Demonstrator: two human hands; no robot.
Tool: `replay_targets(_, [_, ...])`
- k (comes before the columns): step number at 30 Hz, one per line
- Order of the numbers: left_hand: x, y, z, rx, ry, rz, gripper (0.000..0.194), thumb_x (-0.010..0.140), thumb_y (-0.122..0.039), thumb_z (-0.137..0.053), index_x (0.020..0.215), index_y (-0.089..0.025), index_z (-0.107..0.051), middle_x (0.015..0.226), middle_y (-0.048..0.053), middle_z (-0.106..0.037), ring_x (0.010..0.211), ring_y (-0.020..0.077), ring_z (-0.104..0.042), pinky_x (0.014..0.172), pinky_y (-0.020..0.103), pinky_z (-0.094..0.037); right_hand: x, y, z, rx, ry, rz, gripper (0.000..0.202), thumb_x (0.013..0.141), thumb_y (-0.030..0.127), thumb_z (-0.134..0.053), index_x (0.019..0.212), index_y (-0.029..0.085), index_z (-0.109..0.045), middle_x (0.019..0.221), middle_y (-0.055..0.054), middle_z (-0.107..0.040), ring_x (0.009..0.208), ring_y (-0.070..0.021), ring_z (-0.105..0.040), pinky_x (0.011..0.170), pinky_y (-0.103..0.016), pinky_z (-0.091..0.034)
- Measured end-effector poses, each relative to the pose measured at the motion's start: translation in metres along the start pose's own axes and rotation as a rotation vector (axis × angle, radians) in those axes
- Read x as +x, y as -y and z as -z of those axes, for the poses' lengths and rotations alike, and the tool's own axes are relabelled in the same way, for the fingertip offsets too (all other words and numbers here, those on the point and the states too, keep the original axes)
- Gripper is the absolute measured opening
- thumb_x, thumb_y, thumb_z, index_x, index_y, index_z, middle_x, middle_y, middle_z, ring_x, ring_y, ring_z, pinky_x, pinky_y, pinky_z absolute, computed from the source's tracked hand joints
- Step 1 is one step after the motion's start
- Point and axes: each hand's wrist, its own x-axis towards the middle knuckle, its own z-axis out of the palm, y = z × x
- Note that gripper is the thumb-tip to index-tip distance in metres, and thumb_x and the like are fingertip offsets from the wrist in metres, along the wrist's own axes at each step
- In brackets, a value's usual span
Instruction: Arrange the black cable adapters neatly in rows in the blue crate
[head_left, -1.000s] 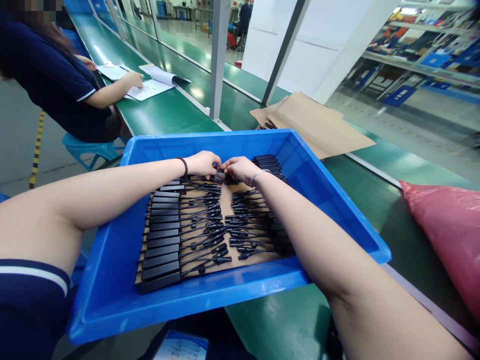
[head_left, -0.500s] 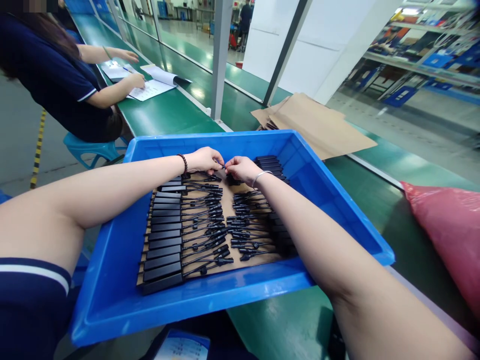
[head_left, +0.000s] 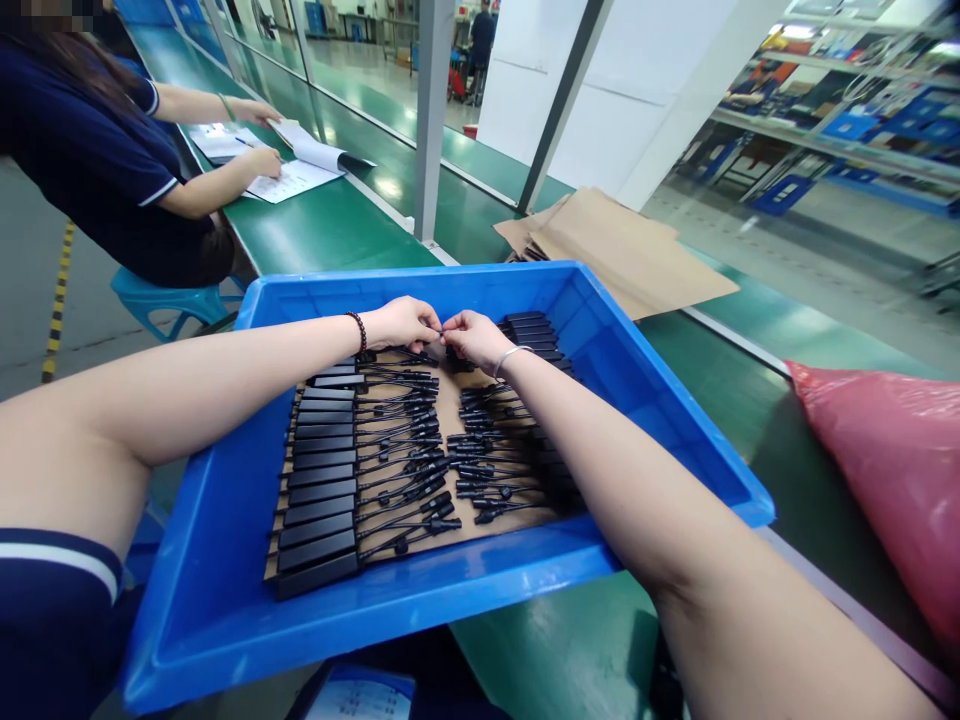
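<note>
arms [head_left: 232,378] extended, angled inward | left hand [head_left: 409,325] pinched | right hand [head_left: 474,338] pinched, just beside it

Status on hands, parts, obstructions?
Left hand and right hand pinching a small dark part, detail unclear. Black cabled units in two rows in blue bin. Right forearm hides some right-row units.

Navy sleeve [head_left: 45,640] — dark beads [head_left: 361,332], silver bangle [head_left: 508,357].

Pink bag [head_left: 892,480] at right — co-worker [head_left: 105,170] on blue stool [head_left: 161,297], near papers [head_left: 300,183].
</note>
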Motion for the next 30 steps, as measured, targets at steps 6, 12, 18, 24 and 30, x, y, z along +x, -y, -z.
replay_targets(6, [-0.007, -0.007, 0.003, 0.114, 0.022, -0.032, 0.022, 0.068, -0.032, -0.061, 0.083, -0.015, -0.061, 0.064, 0.002, -0.061, 0.051, 0.0078, -0.052, 0.049, 0.017, -0.04, -0.005, 0.009, 0.002, -0.15, -0.04, 0.002, 0.008, 0.069, 0.018, -0.057, 0.076, 0.014, -0.057, 0.065, 0.001, -0.058, 0.056, -0.007, -0.047, 0.053, -0.017, -0.036])
replay_targets(12, [-0.004, -0.002, 0.008, 0.253, -0.056, 0.098, 0.031, 0.072, -0.042, -0.054, 0.091, -0.018, -0.061, 0.067, -0.007, -0.064, 0.06, 0.0026, -0.055, 0.061, 0.01, -0.035, -0.002, 0.018, 0.0, -0.342, 0.066, 0.086, 0.015, 0.079, 0.021, -0.049, 0.079, 0.014, -0.062, 0.071, 0.004, -0.061, 0.066, -0.0063, -0.053, 0.058, -0.012, -0.036])
replay_targets(18, [-0.002, -0.006, 0.007, 0.034, -0.083, 0.191, 0.02, 0.063, -0.032, -0.062, 0.08, -0.022, -0.064, 0.064, -0.012, -0.064, 0.056, 0.0064, -0.057, 0.055, 0.012, -0.04, -0.002, 0.028, 0.001, -0.474, 0.043, 0.041, 0.014, 0.08, 0.02, -0.047, 0.091, 0.014, -0.055, 0.092, -0.001, -0.063, 0.077, -0.0099, -0.055, 0.064, -0.015, -0.04])
replay_targets(24, [-0.017, -0.02, 0.003, 0.119, -0.023, -0.015, 0.018, 0.064, -0.025, -0.06, 0.076, -0.015, -0.068, 0.061, -0.002, -0.063, 0.053, 0.0071, -0.05, 0.051, 0.015, -0.038, -0.016, 0.028, -0.003, -0.498, 0.061, 0.066, 0.02, 0.08, 0.03, -0.051, 0.083, 0.011, -0.056, 0.085, -0.008, -0.063, 0.073, -0.0146, -0.055, 0.066, -0.022, -0.041])
replay_targets(30, [-0.008, -0.011, 0.0, -0.072, -0.032, -0.021, 0.021, 0.063, -0.02, -0.063, 0.082, -0.012, -0.065, 0.062, 0.001, -0.06, 0.05, 0.0066, -0.049, 0.05, 0.017, -0.04, -0.001, 0.007, -0.001, -0.265, -0.023, -0.029, 0.009, 0.075, 0.017, -0.051, 0.081, 0.014, -0.056, 0.072, -0.003, -0.061, 0.056, -0.0086, -0.048, 0.053, -0.019, -0.036])
